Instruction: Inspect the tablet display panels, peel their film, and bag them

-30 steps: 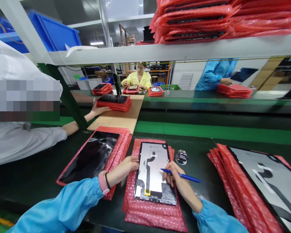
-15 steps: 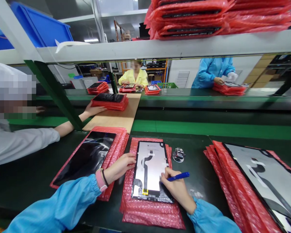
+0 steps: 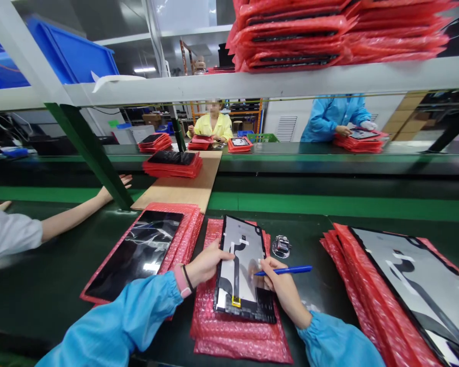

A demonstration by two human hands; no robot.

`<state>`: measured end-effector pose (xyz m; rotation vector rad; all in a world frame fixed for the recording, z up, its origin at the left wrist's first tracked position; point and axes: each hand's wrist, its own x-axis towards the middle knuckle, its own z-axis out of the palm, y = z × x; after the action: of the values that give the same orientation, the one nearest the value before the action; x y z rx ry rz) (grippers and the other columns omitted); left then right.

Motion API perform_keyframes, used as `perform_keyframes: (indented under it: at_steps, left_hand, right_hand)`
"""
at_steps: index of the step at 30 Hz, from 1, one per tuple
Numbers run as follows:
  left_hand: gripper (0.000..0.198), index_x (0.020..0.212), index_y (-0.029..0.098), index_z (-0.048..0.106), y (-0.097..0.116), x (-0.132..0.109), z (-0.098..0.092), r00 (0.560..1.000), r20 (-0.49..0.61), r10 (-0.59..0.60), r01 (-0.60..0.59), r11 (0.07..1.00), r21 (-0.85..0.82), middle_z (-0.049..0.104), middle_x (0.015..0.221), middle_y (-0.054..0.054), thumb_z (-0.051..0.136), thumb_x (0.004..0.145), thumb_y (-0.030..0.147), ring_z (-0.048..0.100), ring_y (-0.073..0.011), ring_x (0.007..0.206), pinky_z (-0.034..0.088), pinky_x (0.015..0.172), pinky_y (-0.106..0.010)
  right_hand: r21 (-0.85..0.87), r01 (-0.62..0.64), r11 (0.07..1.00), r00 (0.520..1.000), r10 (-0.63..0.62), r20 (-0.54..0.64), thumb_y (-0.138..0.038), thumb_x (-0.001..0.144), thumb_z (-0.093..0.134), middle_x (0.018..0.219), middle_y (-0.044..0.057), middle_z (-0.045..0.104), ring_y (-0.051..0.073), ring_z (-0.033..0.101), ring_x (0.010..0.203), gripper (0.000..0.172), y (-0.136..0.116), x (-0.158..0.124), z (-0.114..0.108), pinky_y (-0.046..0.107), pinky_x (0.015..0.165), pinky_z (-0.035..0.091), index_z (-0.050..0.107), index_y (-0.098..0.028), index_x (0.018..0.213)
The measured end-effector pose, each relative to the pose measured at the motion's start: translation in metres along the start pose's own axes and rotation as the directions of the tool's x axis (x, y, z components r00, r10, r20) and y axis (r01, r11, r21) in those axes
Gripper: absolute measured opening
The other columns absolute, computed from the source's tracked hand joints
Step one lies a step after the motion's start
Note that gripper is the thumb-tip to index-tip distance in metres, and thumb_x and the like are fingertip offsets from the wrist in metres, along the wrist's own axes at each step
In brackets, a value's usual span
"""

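A tablet display panel [image 3: 248,255], silver back up with a dark flex cable and yellow tape, is tilted, its left edge raised off the pink bubble-wrap sleeves [image 3: 237,339]. My left hand [image 3: 206,262] is closed on that left edge, thumb on the back and fingers out of sight beneath. In my right hand [image 3: 285,290] is a blue pen [image 3: 298,269], its tip pointing left over the panel; these fingers are closed and close to the panel's right edge. Whether they also touch the panel, I cannot tell.
Left lies a dark glossy panel [image 3: 141,255] on sleeves; right, another silver-backed panel [image 3: 424,275]. A small metal object [image 3: 281,246] sits behind my right hand. A co-worker's arm [image 3: 76,214] reaches in from the left near a green post [image 3: 95,158]. Wrapped stacks [image 3: 298,38] fill the overhead shelf.
My left hand has moved right and gripped the panel, lifting its left edge. The pen has turned nearly level. The co-worker's hand has left the stack on the board and drawn back left.
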<state>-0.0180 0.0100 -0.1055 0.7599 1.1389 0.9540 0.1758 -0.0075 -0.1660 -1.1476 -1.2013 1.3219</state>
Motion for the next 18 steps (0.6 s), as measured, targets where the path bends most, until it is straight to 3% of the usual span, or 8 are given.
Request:
perform_keyframes:
  at_steps: [2,5,8,11,14,18]
  left_hand:
    - [0.045,0.09,0.014,0.06,-0.003,-0.001,0.006,0.999,-0.007,0.049,-0.049,0.999,0.0,0.07,0.079,-0.005,0.063,0.048,-0.002,0.066,-0.0214,0.073,0.049,0.068,-0.03]
    - [0.05,0.097,0.014,0.056,0.001,-0.005,0.004,0.989,-0.042,0.142,-0.141,0.99,0.014,0.07,0.086,-0.005,0.062,0.05,-0.001,0.067,-0.0218,0.076,0.049,0.066,-0.029]
    - [0.05,0.105,0.015,0.055,0.019,-0.014,0.001,0.966,-0.038,0.255,-0.254,0.967,0.021,0.07,0.095,-0.006,0.067,0.057,0.005,0.067,-0.0216,0.084,0.05,0.072,-0.029]
    - [0.047,0.11,0.016,0.055,0.043,-0.029,0.004,0.927,-0.017,0.374,-0.374,0.927,0.013,0.069,0.107,-0.006,0.071,0.066,0.014,0.065,-0.0214,0.097,0.05,0.083,-0.028]
    - [0.049,0.115,0.018,0.055,0.065,-0.045,0.01,0.87,-0.023,0.492,-0.493,0.87,-0.014,0.068,0.114,-0.007,0.074,0.07,0.021,0.066,-0.0221,0.101,0.05,0.088,-0.03]
    - [0.053,0.118,0.019,0.055,0.084,-0.061,0.013,0.829,-0.034,0.559,-0.56,0.827,-0.052,0.07,0.111,-0.007,0.077,0.071,0.025,0.068,-0.0229,0.098,0.054,0.084,-0.029]
  right_hand:
    - [0.031,0.021,0.999,1.0,-0.02,-0.015,-0.065,0.073,0.064,0.033,-0.009,0.034,0.006,0.023,0.032,0.05,0.0,0.0,-0.003,0.022,0.038,0.02,0.054,-0.019,0.057]
    - [0.078,0.092,0.993,0.993,-0.086,-0.076,-0.057,0.073,0.07,0.039,-0.005,0.044,0.007,0.034,0.037,0.044,-0.009,0.001,-0.014,0.021,0.041,0.025,0.06,-0.017,0.059]
    - [0.14,0.189,0.972,0.971,-0.164,-0.173,-0.05,0.075,0.072,0.057,-0.002,0.06,0.009,0.047,0.049,0.032,-0.031,0.0,-0.028,0.02,0.045,0.033,0.067,-0.019,0.076]
    - [0.218,0.247,0.944,0.955,-0.199,-0.218,-0.053,0.079,0.067,0.08,0.003,0.073,0.012,0.06,0.062,0.035,-0.062,0.0,-0.035,0.021,0.051,0.043,0.067,-0.022,0.096]
    - [0.277,0.207,0.938,0.969,-0.157,-0.193,-0.053,0.08,0.067,0.086,0.007,0.077,0.018,0.069,0.073,0.041,-0.093,-0.004,-0.03,0.025,0.061,0.052,0.066,-0.023,0.108]
    - [0.314,0.143,0.939,0.99,-0.138,-0.037,-0.048,0.079,0.07,0.076,0.006,0.076,0.018,0.07,0.07,0.033,-0.12,-0.015,-0.015,0.027,0.067,0.054,0.071,-0.022,0.099]
